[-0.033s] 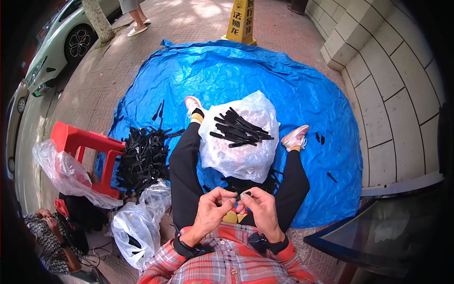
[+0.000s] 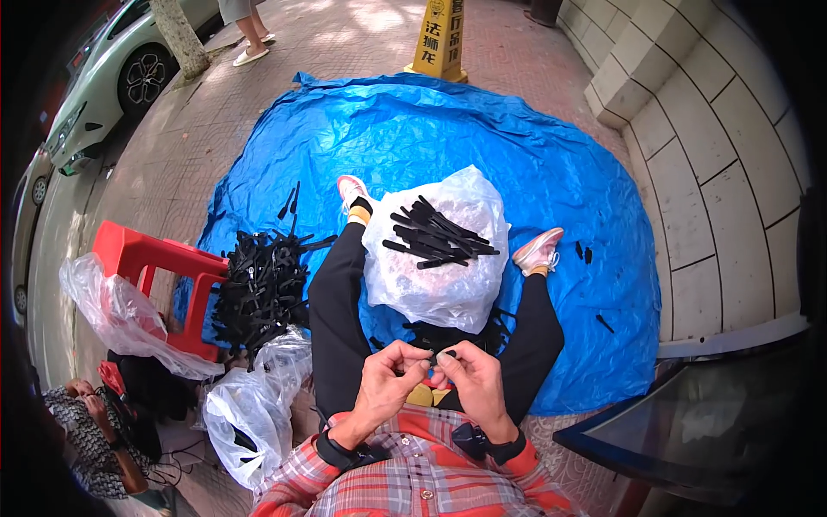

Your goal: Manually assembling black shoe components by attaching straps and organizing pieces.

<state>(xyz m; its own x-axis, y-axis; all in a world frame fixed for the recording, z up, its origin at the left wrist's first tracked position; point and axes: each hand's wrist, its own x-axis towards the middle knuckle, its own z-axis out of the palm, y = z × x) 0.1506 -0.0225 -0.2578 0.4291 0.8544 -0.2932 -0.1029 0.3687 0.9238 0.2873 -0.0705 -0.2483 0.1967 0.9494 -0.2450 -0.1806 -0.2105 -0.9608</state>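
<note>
Close in front of my body, my left hand (image 2: 389, 377) and my right hand (image 2: 476, 383) are almost touching. Thumbs and fingers of both pinch a small black piece (image 2: 444, 356), mostly hidden by the fingertips. Beyond them, a bundle of slim black strips (image 2: 439, 234) lies on a white plastic-covered mound (image 2: 413, 289) between my legs. More dark strips (image 2: 482, 332) show in the shadow at its near edge. To the left of my leg is a large heap of black strips (image 2: 261, 289).
Under everything spreads a blue tarp (image 2: 594, 336). A red stool (image 2: 142, 250) and clear plastic bags (image 2: 250, 414) stand left; a seated person's arm (image 2: 121, 439) shows at lower left. A dark glass-like panel (image 2: 689, 422) and wall (image 2: 706, 172) are right, a yellow sign (image 2: 438, 52) ahead.
</note>
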